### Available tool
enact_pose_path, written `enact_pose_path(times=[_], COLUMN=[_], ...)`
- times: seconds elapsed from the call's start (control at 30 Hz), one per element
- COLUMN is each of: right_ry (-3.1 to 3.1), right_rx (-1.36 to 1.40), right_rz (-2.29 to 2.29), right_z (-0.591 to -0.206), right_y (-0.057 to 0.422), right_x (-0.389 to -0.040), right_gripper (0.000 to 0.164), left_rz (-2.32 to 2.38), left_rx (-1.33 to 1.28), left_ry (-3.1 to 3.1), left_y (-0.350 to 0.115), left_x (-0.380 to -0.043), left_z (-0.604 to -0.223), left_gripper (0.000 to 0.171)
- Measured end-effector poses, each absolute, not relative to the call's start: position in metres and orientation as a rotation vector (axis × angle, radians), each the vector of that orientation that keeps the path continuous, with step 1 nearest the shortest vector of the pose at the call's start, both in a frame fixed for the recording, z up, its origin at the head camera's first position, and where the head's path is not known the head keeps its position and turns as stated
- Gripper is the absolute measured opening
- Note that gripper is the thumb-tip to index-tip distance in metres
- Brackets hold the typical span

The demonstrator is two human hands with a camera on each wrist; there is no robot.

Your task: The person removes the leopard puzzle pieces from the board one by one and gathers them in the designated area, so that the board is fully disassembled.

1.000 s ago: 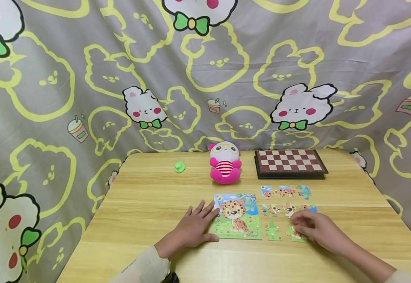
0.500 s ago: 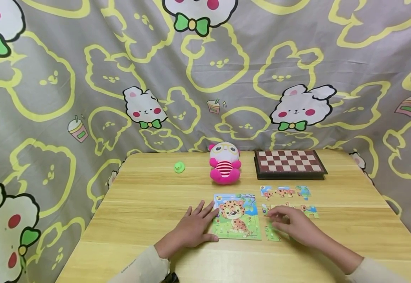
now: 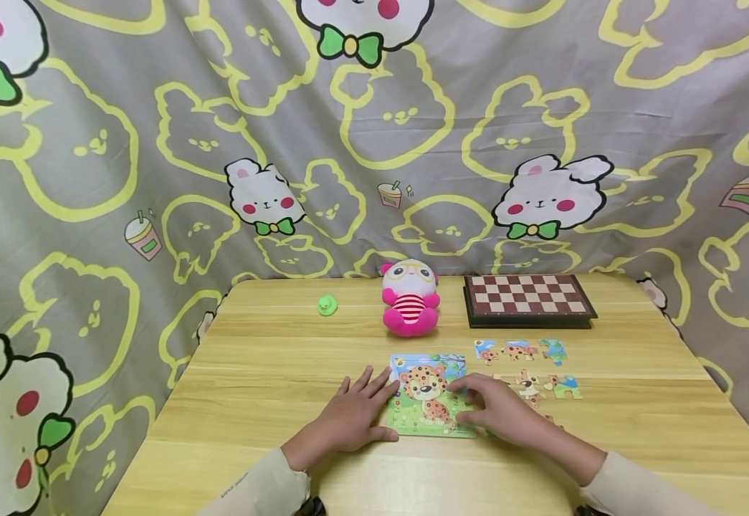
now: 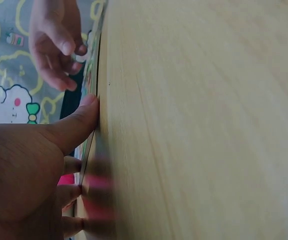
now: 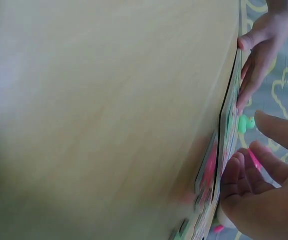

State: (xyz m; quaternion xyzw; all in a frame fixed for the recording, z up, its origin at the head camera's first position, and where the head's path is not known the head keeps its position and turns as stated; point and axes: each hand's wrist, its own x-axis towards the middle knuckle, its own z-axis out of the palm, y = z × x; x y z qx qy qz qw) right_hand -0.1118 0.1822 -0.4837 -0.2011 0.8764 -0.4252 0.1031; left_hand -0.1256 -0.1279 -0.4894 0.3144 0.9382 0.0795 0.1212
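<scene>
A square leopard jigsaw [image 3: 435, 410] lies flat on the table, its picture facing up. At its left edge rests my left hand [image 3: 348, 419], fingers spread, with the thumb by the lower left corner. My right hand [image 3: 503, 414] hovers at the jigsaw's right side, fingertips over the picture. In the right wrist view the thumb and fingers of the right hand [image 5: 271, 187] stand apart with nothing between them. Loose puzzle pieces [image 3: 517, 350] lie in rows right of the board, some hidden under the right hand and forearm.
Behind the jigsaw sits a pink and white plush toy [image 3: 411, 299], with a small green duck [image 3: 327, 305] to its left. A dark-framed checkered board [image 3: 529, 295] lies at the back right. A patterned curtain [image 3: 322, 143] hangs behind the table [image 3: 251, 358].
My right hand has moved left from the loose pieces to the right side of the jigsaw, uncovering some pieces and covering others. The left hand has stayed in place.
</scene>
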Motion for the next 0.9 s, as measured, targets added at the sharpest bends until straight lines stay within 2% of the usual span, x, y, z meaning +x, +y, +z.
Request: enact_pose_path(times=[0.53, 0.9], right_ry=[2.652, 2.627], right_rx=[-0.609, -0.647], right_rz=[-1.060, -1.018], right_z=[-0.483, -0.479], right_y=[0.158, 0.153], right_x=[-0.114, -0.114], right_gripper=[0.062, 0.042], left_rz=[0.203, 0.191], left_rx=[0.898, 0.898], left_ry=[2.737, 2.742], left_y=[-0.128, -0.128], left_x=[-0.124, -0.125], left_z=[-0.488, -0.490], left_gripper=[0.090, 0.089])
